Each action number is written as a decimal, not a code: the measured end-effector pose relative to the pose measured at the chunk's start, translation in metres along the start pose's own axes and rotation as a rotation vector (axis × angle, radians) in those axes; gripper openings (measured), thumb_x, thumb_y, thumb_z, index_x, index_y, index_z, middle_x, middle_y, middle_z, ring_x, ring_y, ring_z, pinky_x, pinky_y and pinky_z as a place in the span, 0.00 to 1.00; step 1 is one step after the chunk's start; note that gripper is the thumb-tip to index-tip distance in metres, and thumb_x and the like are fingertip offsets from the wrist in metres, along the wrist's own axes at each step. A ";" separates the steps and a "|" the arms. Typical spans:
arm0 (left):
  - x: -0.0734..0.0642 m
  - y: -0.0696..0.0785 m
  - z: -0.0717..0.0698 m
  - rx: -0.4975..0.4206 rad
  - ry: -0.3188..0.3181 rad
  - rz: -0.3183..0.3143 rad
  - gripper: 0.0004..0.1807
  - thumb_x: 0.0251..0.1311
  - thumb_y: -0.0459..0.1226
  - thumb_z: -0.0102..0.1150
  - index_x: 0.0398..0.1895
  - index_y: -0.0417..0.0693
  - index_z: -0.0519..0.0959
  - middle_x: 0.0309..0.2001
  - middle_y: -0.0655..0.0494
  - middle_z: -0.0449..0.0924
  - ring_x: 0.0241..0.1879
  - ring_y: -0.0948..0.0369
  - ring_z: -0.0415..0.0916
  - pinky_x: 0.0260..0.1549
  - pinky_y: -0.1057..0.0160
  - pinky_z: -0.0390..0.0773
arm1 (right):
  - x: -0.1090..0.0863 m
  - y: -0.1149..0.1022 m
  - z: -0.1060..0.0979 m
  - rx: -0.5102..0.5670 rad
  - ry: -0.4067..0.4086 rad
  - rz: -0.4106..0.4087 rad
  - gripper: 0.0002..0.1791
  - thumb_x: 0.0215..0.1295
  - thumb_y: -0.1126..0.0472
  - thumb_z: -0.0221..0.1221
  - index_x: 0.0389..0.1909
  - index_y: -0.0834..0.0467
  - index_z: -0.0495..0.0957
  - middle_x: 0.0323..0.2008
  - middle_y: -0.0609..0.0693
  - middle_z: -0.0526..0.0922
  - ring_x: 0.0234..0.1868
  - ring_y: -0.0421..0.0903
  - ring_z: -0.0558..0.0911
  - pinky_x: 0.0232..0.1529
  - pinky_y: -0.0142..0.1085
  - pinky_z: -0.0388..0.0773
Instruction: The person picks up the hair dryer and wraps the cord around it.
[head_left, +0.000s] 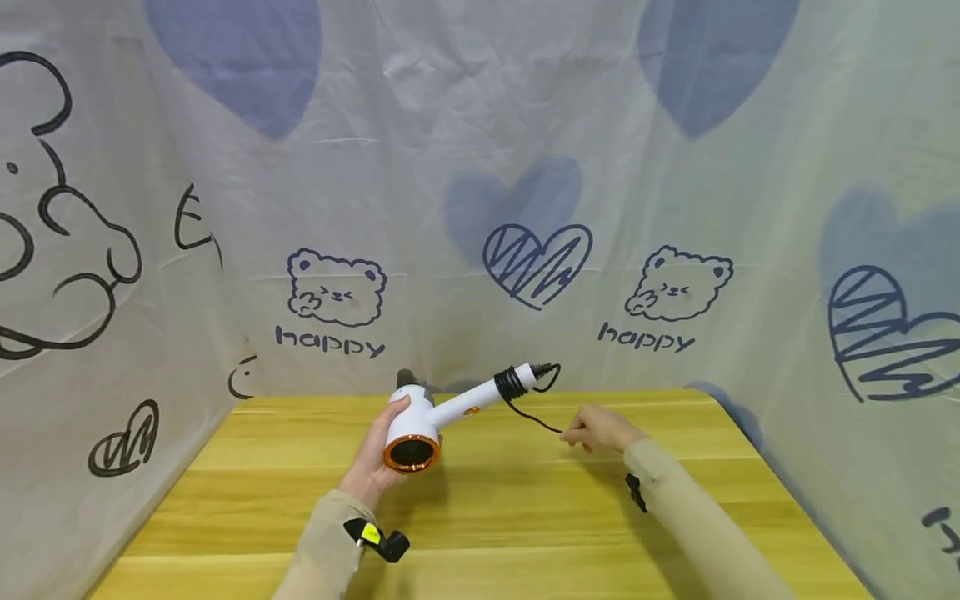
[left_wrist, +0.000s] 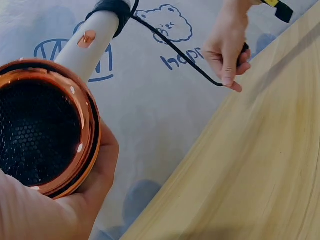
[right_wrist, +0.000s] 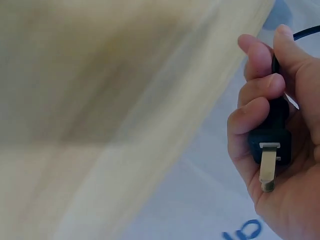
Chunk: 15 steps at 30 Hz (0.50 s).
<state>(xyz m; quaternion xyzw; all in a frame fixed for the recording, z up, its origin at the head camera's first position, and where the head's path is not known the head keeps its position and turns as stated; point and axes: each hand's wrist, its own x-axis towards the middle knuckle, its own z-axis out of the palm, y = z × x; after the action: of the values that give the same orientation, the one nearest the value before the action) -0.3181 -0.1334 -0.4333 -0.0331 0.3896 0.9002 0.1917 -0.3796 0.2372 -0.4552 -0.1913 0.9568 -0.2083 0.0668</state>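
Note:
A white hair dryer [head_left: 467, 405] with a copper-coloured ring and dark mesh at its rear is held above the table by my left hand [head_left: 373, 454], which grips its body. Its handle points up and to the right, with black cord [head_left: 511, 383] coiled round it near the end. From the coil a loose stretch of cord [left_wrist: 175, 49] runs to my right hand [head_left: 600, 429]. In the right wrist view, that hand's curled fingers hold the black plug [right_wrist: 270, 135], its metal prongs sticking out, while thumb and forefinger pinch the cord.
Below both hands lies a yellow wood-grain table [head_left: 510, 517]. A pale cloth [head_left: 465, 108] with printed hearts and bears hangs behind the table and along both sides. A small black device [head_left: 378, 537] is strapped to the left sleeve.

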 end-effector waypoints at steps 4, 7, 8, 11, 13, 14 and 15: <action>0.000 -0.002 -0.001 0.012 -0.028 -0.028 0.31 0.69 0.53 0.46 0.67 0.51 0.52 0.50 0.51 0.70 0.39 0.55 0.77 0.39 0.59 0.83 | 0.005 -0.009 -0.010 -0.067 -0.003 -0.004 0.14 0.66 0.52 0.61 0.28 0.55 0.87 0.12 0.48 0.77 0.13 0.38 0.66 0.21 0.30 0.66; -0.001 -0.002 -0.002 0.046 -0.049 -0.038 0.32 0.69 0.53 0.45 0.67 0.49 0.50 0.49 0.51 0.71 0.39 0.55 0.78 0.38 0.59 0.83 | 0.010 -0.014 -0.015 -0.085 0.010 0.001 0.18 0.67 0.52 0.61 0.22 0.60 0.85 0.10 0.45 0.70 0.12 0.38 0.62 0.20 0.29 0.63; -0.001 -0.002 -0.003 0.065 -0.060 -0.041 0.32 0.69 0.53 0.45 0.67 0.49 0.50 0.48 0.51 0.71 0.39 0.54 0.78 0.37 0.60 0.83 | 0.011 -0.015 -0.016 -0.093 0.027 0.011 0.19 0.66 0.52 0.61 0.20 0.61 0.83 0.09 0.44 0.68 0.12 0.38 0.61 0.19 0.29 0.62; -0.001 -0.002 -0.005 0.124 -0.089 -0.048 0.31 0.70 0.54 0.43 0.66 0.46 0.51 0.46 0.52 0.73 0.38 0.56 0.79 0.36 0.61 0.83 | 0.015 -0.019 -0.022 -0.156 0.117 0.018 0.15 0.64 0.58 0.64 0.20 0.62 0.80 0.14 0.44 0.69 0.16 0.40 0.64 0.19 0.30 0.62; -0.002 -0.003 -0.007 0.167 -0.099 -0.056 0.32 0.70 0.54 0.43 0.66 0.44 0.52 0.43 0.53 0.75 0.36 0.58 0.79 0.35 0.62 0.83 | 0.018 -0.022 -0.025 -0.197 0.172 0.005 0.09 0.62 0.61 0.65 0.25 0.61 0.83 0.18 0.45 0.76 0.19 0.41 0.68 0.21 0.32 0.66; -0.002 -0.004 -0.007 0.184 -0.100 -0.067 0.32 0.70 0.54 0.43 0.66 0.44 0.52 0.43 0.53 0.76 0.36 0.58 0.79 0.35 0.63 0.83 | 0.020 -0.023 -0.026 -0.209 0.195 -0.004 0.07 0.62 0.61 0.65 0.27 0.59 0.85 0.21 0.45 0.79 0.20 0.42 0.70 0.22 0.33 0.68; -0.002 -0.004 -0.008 0.206 -0.103 -0.074 0.33 0.70 0.54 0.43 0.66 0.43 0.52 0.42 0.53 0.76 0.36 0.59 0.80 0.35 0.63 0.83 | 0.021 -0.025 -0.027 -0.216 0.213 -0.018 0.06 0.63 0.60 0.65 0.31 0.59 0.87 0.23 0.46 0.81 0.21 0.42 0.71 0.24 0.33 0.69</action>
<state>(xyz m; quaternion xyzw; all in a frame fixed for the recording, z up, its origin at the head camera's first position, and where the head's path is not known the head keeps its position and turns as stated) -0.3154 -0.1371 -0.4416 0.0188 0.4683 0.8481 0.2471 -0.3966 0.2181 -0.4211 -0.1830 0.9736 -0.1238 -0.0581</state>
